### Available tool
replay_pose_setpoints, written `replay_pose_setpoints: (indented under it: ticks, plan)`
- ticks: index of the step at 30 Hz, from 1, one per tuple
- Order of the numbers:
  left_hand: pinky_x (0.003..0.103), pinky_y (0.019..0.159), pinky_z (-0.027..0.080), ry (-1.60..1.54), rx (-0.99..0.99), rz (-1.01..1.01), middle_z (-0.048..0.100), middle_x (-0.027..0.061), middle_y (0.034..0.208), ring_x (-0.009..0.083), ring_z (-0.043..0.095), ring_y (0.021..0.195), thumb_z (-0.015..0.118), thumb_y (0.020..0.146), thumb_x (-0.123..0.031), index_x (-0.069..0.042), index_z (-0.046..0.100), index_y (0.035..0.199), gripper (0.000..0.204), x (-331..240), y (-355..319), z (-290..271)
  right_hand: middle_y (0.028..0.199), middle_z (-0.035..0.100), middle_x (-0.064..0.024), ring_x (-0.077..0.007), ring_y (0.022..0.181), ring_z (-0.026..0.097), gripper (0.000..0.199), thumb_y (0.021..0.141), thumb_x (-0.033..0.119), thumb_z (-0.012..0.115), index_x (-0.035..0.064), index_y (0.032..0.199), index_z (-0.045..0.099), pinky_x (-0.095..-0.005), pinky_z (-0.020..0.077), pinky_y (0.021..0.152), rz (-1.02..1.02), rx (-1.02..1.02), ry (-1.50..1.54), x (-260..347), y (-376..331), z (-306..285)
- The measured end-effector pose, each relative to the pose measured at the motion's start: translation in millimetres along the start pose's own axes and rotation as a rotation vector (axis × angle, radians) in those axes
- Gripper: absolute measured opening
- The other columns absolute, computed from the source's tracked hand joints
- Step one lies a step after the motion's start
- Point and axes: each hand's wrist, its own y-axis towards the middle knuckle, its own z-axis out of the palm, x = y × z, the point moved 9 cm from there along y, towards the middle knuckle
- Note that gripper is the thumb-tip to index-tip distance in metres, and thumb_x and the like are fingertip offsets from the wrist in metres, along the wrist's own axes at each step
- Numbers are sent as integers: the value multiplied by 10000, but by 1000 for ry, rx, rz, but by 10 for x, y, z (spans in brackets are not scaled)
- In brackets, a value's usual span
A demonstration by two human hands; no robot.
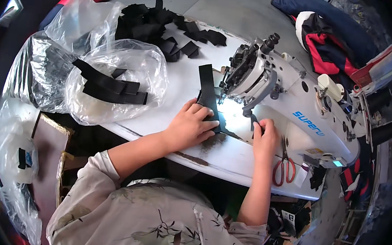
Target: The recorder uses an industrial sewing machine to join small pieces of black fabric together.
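Observation:
A long black fabric strip [207, 84] lies slantwise on the white sewing table, left of the lit needle area of a sewing machine [296, 98]. My left hand [190, 125] is closed on the strip's near end, its fingers bent over it against the table. To the right of the needle, my right hand [264, 137] pinches a small black fabric piece [254, 121]; its fingertips hide part of that piece. Red-handled scissors [285, 170] rest beside my right wrist.
A heap of black fabric pieces [141, 23] lies at the back left. Before it, a clear plastic bag [152, 65] bears more black strips [110, 87]. Navy and red garments [326, 45] are behind the machine. At the far left hangs more clear plastic [11, 129].

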Motion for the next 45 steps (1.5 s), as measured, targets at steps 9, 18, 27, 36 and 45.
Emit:
replay_pose_setpoints:
  ticks: [9,18,27,36,45]
  plan:
    - [530,1150,325,-68,22,0,581,109,1222,312,503,1281,741,851,-342,-132,676,1217,427,-19,-23,1,814,622,-121,-236,665,618,247,1005,215,615,20,1070,478,-351,483,634,223,-65,396,-230,-116,44]
    - [367,897,493,-698,-30,-137,659,140,1067,274,623,1009,708,922,-212,0,630,1204,361,-107,80,-251,796,590,-50,-144,646,614,210,988,166,641,33,1077,506,-270,472,579,156,286,1134,646,-526,171]
    - [253,663,492,-925,-162,-652,648,6,793,112,601,694,677,972,-161,-25,677,1080,174,498,-333,-202,1028,671,-152,-285,925,656,248,927,153,651,47,1150,652,-372,518,800,-246,-134,-231,151,-59,-395]
    - [394,822,534,-88,-47,38,680,65,1041,270,664,955,747,761,-159,-92,695,1148,397,-195,7,-327,1011,669,-106,-243,913,667,252,819,-79,704,21,1046,657,-327,542,786,-333,80,485,1034,-328,-208]
    - [487,1087,419,-152,-38,-64,639,104,1206,312,571,1235,705,878,-201,-96,653,1138,285,139,-24,-39,1094,693,-111,-258,976,678,300,769,-126,700,3,1040,686,-326,531,870,-357,0,539,919,-145,-199]
